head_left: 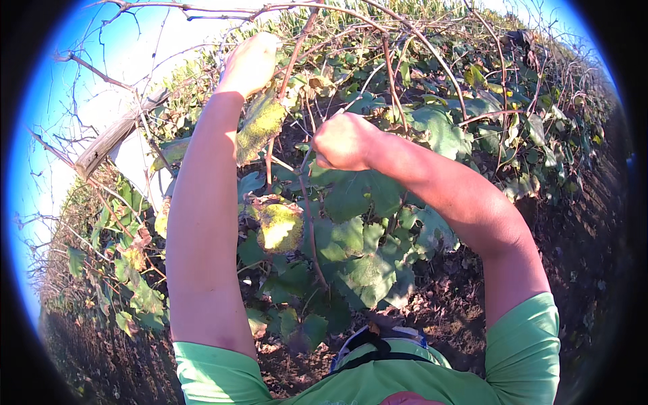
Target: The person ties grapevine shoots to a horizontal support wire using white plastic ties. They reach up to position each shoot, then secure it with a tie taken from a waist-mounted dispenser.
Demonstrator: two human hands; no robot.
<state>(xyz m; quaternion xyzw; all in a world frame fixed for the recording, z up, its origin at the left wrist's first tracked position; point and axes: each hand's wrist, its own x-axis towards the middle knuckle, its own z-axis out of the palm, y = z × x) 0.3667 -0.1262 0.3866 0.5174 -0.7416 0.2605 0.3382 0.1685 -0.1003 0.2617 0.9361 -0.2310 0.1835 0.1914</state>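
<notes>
My left hand (250, 63) is raised among the upper canes of a grapevine, its back towards me and washed out by sunlight; its fingertips and anything in them are hidden. Lower and to the right, my right hand (344, 142) is closed in a fist around a thin vine shoot (310, 217), which runs down from its finger side. A thin pale twig shows just above that fist. Between my forearms hang a yellowing grape leaf (260, 129) and a yellow, brown-edged leaf (281, 228). A reddish cane (296, 55) passes between both hands.
A weathered wooden post (119, 131) leans at the left. Bare canes (420, 38) arch across the top. Broad green leaves (367, 276) hang low in front of me, above soil with dry leaf litter (450, 304). Dense vine foliage (486, 106) stretches off to the right.
</notes>
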